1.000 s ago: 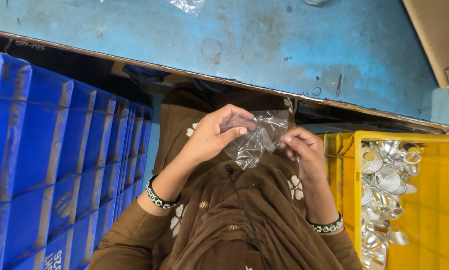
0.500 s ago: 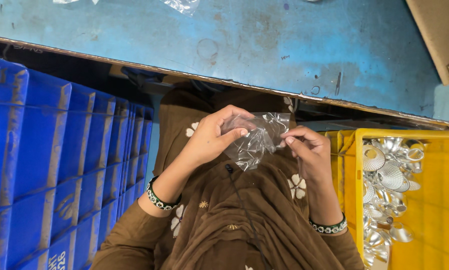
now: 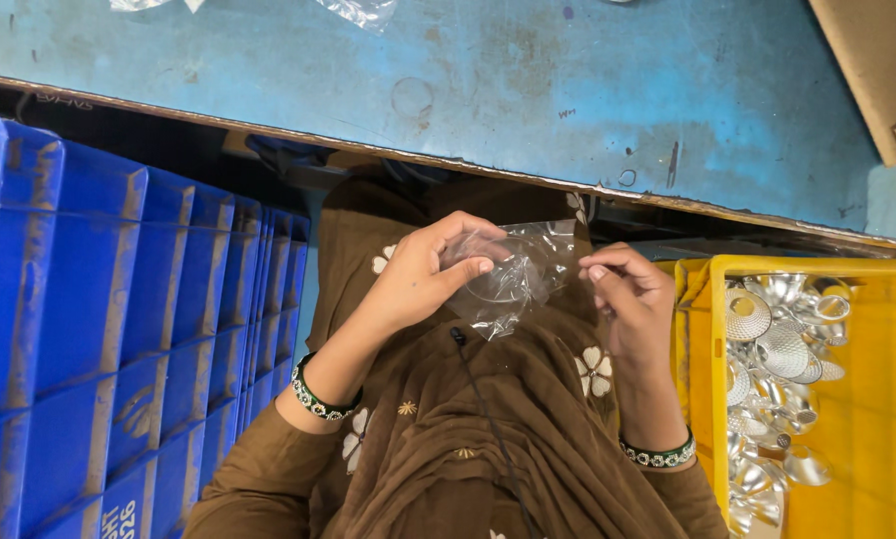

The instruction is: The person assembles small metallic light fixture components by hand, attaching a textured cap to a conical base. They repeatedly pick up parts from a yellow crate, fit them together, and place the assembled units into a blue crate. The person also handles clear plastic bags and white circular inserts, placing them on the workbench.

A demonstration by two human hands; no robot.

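Clear plastic pouch (image 3: 516,274) now flatter, spread wider between hands than second ago. Left hand (image 3: 423,274) fingers curled further over pouch's 9 o'clock edge. Right hand (image 3: 632,299) pinch shifted toward 3 o'clock, off pouch's top corner.

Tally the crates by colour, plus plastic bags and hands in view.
Blue crates: 1 stack, number of nested crates unclear
Yellow crate: 1, holding shiny metal parts
Clear plastic bag in hands: 1
Clear plastic pieces on blue table: at least 2
Left hand, right hand: 2
Total: 7 or more
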